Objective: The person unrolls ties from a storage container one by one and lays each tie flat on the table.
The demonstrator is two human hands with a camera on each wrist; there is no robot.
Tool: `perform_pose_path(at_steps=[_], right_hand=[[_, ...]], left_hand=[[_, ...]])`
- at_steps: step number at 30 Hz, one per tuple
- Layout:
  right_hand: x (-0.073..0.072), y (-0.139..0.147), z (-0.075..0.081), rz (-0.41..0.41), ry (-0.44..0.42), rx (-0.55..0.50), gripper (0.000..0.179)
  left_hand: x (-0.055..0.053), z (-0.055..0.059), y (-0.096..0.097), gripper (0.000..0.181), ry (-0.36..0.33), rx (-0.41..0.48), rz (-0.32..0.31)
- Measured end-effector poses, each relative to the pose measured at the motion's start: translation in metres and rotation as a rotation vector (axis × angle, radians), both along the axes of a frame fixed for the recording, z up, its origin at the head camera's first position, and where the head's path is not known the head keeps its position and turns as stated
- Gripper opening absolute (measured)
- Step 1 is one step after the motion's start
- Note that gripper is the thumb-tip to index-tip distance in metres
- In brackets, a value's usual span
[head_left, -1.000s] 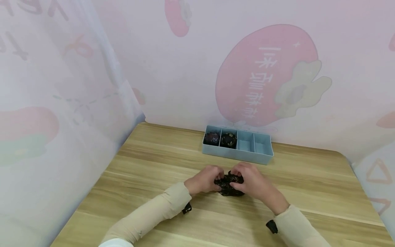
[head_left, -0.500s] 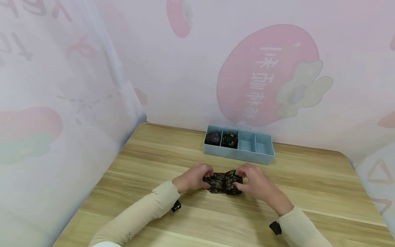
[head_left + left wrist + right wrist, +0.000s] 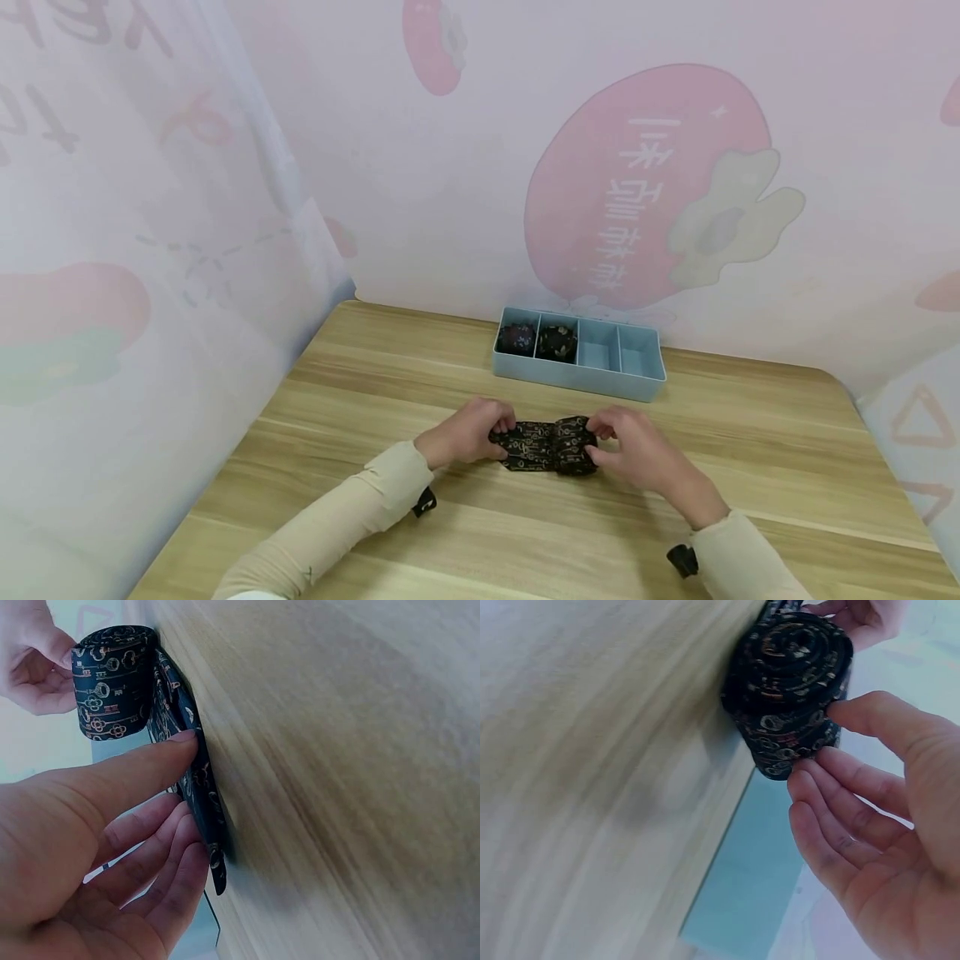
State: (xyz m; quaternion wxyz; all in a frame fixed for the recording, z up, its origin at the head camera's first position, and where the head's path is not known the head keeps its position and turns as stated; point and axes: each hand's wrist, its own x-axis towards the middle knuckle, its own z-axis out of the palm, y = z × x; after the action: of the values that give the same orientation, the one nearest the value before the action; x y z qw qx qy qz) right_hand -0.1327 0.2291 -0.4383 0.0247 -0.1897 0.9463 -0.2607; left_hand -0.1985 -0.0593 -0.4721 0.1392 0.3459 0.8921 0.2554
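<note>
A black necktie (image 3: 529, 447) with a gold key pattern lies on the table, mostly wound into an upright-sided roll (image 3: 787, 667) whose spiral shows in the right wrist view. From the roll, a flat tail (image 3: 206, 799) runs to the left. My left hand (image 3: 471, 431) pinches that tail, thumb on one face and fingers on the other. On the roll's right side, my right hand (image 3: 633, 450) holds it lightly between thumb and fingertips. Beyond the hands stands a light blue divided box (image 3: 577, 379); two dark rolled neckties (image 3: 517, 338) sit in its two left compartments.
The box's two right compartments (image 3: 637, 354) show bare floors. Its back is close to the printed wall curtain (image 3: 450, 208) along the far edge of the wooden table (image 3: 360, 383). Another curtain hangs at the left.
The hands have drawn apart, the left moving left and the right moving slightly right. The necktie, bunched between them before, now shows a flat tail beside its roll.
</note>
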Motion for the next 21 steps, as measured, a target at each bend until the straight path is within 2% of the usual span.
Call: perform_pose_path(at_steps=[10,16,21], right_hand=[[-0.009,-0.032,0.018,0.082,0.057,0.060,0.023],[-0.015,-0.049,0.013,0.183,0.070,0.028,0.021],[-0.016,-0.051,0.005,0.192,0.086,0.027,0.021]], left_hand=[[-0.002,-0.002,-0.001,0.034,0.009,-0.008,-0.006],[-0.003,-0.004,-0.002,0.033,0.031,0.007,-0.015],[-0.003,-0.004,-0.004,0.033,0.030,0.012,-0.014]])
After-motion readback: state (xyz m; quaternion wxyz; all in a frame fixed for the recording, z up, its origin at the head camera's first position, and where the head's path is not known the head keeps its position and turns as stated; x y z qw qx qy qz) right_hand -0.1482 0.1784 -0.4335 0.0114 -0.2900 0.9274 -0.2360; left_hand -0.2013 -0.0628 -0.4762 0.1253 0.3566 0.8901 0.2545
